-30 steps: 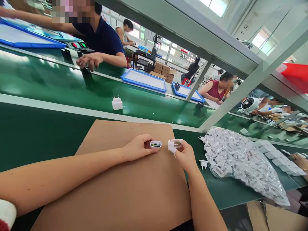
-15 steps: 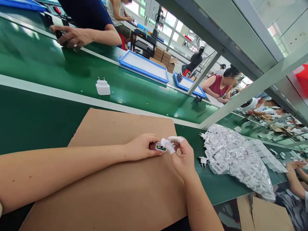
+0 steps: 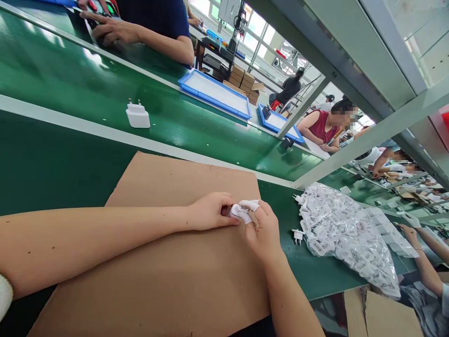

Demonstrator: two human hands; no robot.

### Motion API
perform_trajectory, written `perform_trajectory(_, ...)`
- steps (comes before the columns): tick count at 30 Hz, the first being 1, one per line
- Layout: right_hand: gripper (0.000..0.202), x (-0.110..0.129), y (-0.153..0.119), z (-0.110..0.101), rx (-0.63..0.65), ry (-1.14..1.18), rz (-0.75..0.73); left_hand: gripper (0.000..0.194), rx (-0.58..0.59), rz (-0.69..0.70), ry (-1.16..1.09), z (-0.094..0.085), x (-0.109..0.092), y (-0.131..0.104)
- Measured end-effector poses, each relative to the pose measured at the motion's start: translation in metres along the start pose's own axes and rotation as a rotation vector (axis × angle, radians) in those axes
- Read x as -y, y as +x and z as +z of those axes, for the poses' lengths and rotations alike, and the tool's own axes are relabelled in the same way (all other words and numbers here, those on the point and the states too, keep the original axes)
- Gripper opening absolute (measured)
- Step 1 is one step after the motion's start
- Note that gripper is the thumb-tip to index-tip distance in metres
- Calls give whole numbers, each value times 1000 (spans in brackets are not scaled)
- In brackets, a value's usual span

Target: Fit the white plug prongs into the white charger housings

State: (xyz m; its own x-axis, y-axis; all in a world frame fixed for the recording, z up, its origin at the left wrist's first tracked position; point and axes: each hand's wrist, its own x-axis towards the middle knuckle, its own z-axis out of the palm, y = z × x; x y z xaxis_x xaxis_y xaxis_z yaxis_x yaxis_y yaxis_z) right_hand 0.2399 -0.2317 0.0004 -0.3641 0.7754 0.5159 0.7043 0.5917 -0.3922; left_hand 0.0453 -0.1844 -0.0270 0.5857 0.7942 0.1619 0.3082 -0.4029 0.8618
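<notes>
Over the cardboard sheet (image 3: 168, 276), my left hand (image 3: 212, 211) is closed around a small white charger housing (image 3: 233, 211), much of it hidden by the fingers. My right hand (image 3: 264, 227) wears white finger cots on the thumb and forefinger. Those two fingers pinch a white plug cover (image 3: 240, 211) against the housing's open end. The pins of the cover are hidden behind the fingertips, and whether it sits fully in the housing I cannot tell.
A white charger (image 3: 138, 115) stands on the green conveyor belt (image 3: 182, 128). Right of the cardboard lie a loose plug piece (image 3: 298, 236) and a clear bag (image 3: 345, 234) of white parts. A metal post (image 3: 351, 145) slants overhead. Across the belt, a co-worker's hand (image 3: 117, 32) handles a dark object.
My right hand has brought the plug cover onto the housing, whose inner circuit board no longer shows. The charger on the belt has shifted left. The co-worker's hand has moved up and back.
</notes>
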Motion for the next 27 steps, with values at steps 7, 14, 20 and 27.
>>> perform_trajectory(7, 38, 0, 2, 0, 25, -52, -33, 33, 11, -16, -7, -1, -4, 0)
perform_trajectory(14, 37, -1, 12, -7, 111, -51, 60, 30, 20, -37, -32, -1, -3, 1)
perform_trajectory(20, 33, 0, 8, 1, 54, 88, 158, 36, -22, -73, -4, 3, -1, 0)
perform_trajectory(27, 68, -14, -11, 26, -124, 295, 266, 39, 17, -108, -157, 6, 0, 0)
